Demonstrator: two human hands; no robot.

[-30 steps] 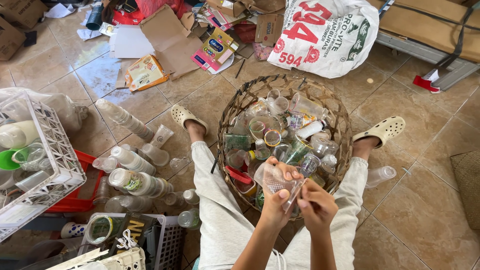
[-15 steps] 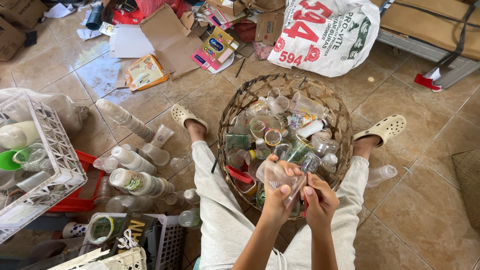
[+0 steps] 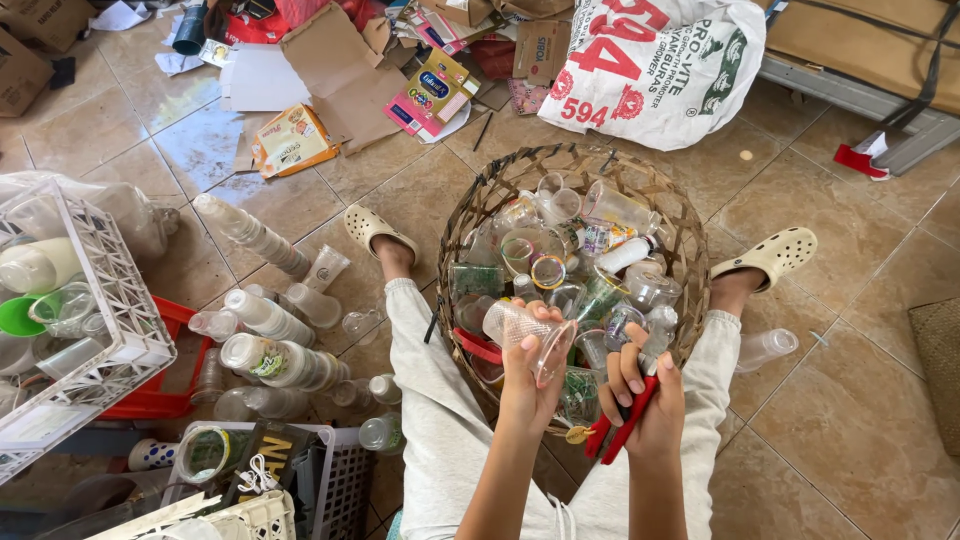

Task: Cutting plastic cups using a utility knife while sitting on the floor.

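Left hand [image 3: 528, 372] is being closed around a clear plastic cup [image 3: 527, 333], held above the woven basket [image 3: 690, 250]. Right hand [image 3: 648, 392] is being clenched on red-handled scissors [image 3: 622, 425]. Thin plastic is likely being risked: slipping, cracking, or nicked fingers.

Left hand [image 3: 528, 370]: wrapped around a clear plastic cup [image 3: 525, 335] lying on its side, mouth to the right.
Right hand [image 3: 648, 395]: closed on a red-handled tool [image 3: 628, 418], just beside the cup.
Woven basket [image 3: 690, 245]: on the tiled floor [image 3: 850, 400] between the person's legs, filled with clear cups and bottles.
White crate [image 3: 110, 290]: at the floor's left edge, holding plastic containers.
Stacked cups [image 3: 270, 320]: lying on the floor between crate and left leg.
Printed sack [image 3: 650, 65]: beyond the basket, at the top edge.
Beige clogs [image 3: 770, 255]: on both feet, flanking the basket.
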